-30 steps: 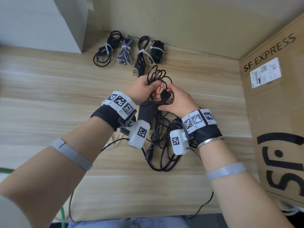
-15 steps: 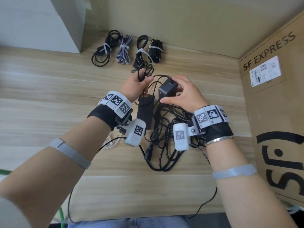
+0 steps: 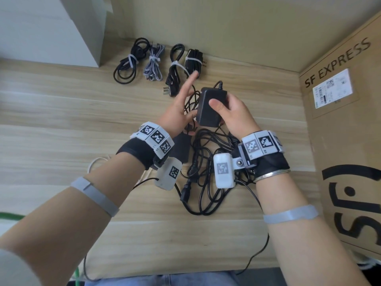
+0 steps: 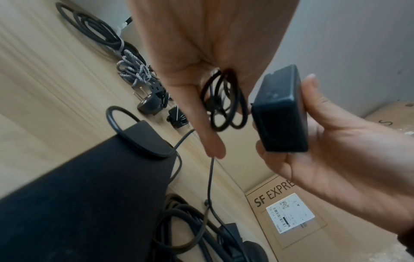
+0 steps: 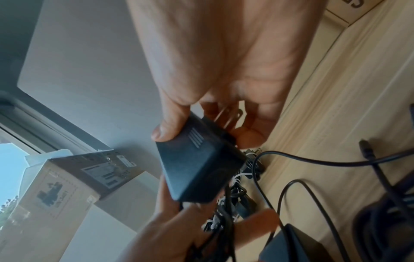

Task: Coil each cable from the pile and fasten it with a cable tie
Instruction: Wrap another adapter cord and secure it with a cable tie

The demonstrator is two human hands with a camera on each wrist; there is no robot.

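Note:
My right hand (image 3: 231,112) grips a black power adapter (image 3: 211,108) above the table, thumb on its top face; the right wrist view shows its plug prongs (image 5: 230,117) against my fingers. My left hand (image 3: 181,108) is just left of it and holds several loops of the adapter's thin black cable (image 4: 224,106) against the palm, index finger pointing straight out. The rest of that cable drops to the loose pile of black cables (image 3: 206,172) under both wrists. A second black adapter brick (image 3: 182,148) lies in the pile below my left wrist.
Several coiled, tied bundles lie along the back wall: black (image 3: 125,67), grey braided (image 3: 153,65), black with plug (image 3: 175,71), small black (image 3: 193,60). A cardboard SF EXPRESS box (image 3: 340,120) stands at the right, a white box (image 3: 61,27) at the back left.
My right hand took hold of the adapter and lifted it off the pile toward the back. My left hand kept the cable loops and its index finger straightened.

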